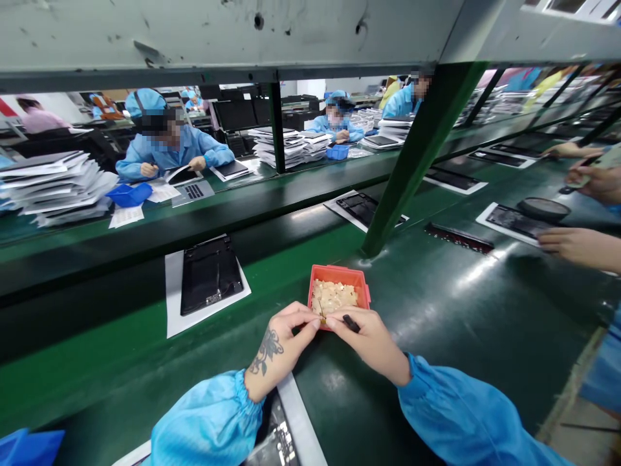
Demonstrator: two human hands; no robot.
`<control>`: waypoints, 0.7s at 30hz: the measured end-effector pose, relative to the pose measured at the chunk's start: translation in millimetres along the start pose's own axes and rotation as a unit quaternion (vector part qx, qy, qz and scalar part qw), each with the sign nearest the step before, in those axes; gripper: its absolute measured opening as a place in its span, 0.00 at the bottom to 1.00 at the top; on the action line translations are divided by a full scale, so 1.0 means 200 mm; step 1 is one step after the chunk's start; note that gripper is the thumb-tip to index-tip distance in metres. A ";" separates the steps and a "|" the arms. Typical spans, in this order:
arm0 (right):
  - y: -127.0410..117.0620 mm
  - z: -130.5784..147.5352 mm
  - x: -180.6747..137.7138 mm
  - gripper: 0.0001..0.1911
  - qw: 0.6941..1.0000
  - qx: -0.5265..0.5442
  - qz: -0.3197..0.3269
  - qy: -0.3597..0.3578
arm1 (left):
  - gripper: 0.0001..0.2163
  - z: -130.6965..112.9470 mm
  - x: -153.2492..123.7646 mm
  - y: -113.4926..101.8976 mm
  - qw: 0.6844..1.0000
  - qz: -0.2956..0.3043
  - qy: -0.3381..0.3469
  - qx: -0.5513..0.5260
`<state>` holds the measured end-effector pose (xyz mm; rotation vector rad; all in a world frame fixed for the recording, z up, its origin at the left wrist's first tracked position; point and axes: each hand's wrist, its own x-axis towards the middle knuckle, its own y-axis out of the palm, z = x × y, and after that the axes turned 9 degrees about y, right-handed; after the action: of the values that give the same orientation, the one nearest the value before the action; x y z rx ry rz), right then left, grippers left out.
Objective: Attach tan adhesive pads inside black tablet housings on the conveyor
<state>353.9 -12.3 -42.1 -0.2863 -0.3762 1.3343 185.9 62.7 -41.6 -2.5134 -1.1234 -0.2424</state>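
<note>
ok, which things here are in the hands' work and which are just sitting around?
In hand:
left hand and right hand, pinching a small thin part
red tray of pale small pieces

Lying about:
black panel on white sheet
blue bin
stacked sheets
green post

A glossy green workbench (460,291) under a scuffed grey shelf (218,32), green post (412,162) between

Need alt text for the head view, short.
Two hands in blue sleeves, left hand and right hand, meet at the near edge of a small red tray of pale bits on a green bench, the right pinching a small dark piece. A black panel lies to the left on a white sheet; other workers sit beyond.
</note>
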 end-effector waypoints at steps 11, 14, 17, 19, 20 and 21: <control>0.01 -0.03 -0.02 0.08 0.993 -0.085 -0.016 -0.075 | 0.08 0.03 -0.02 0.00 0.988 -0.012 -0.100 -0.118; -0.01 -0.05 -0.01 0.08 0.985 -0.138 -0.078 -0.062 | 0.08 0.04 -0.03 0.00 0.968 -0.044 -0.144 -0.201; -0.04 -0.09 0.01 0.09 0.965 -0.225 -0.126 -0.057 | 0.08 0.04 -0.05 -0.02 0.950 -0.083 -0.175 -0.246; -0.07 -0.12 0.02 0.10 0.944 -0.291 -0.144 -0.055 | 0.12 0.02 -0.08 -0.05 0.940 -0.110 -0.184 -0.265; -0.08 -0.14 0.02 0.11 0.934 -0.320 -0.149 -0.054 | 0.14 0.02 -0.10 -0.06 0.936 -0.122 -0.186 -0.272; -0.08 -0.16 0.03 0.11 0.925 -0.343 -0.151 -0.056 | 0.17 0.01 -0.13 -0.08 0.933 -0.134 -0.188 -0.276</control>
<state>382.7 -9.9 -62.8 -0.7056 -0.9495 0.8774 157.1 55.2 -47.5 -2.9699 -1.7630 -0.1667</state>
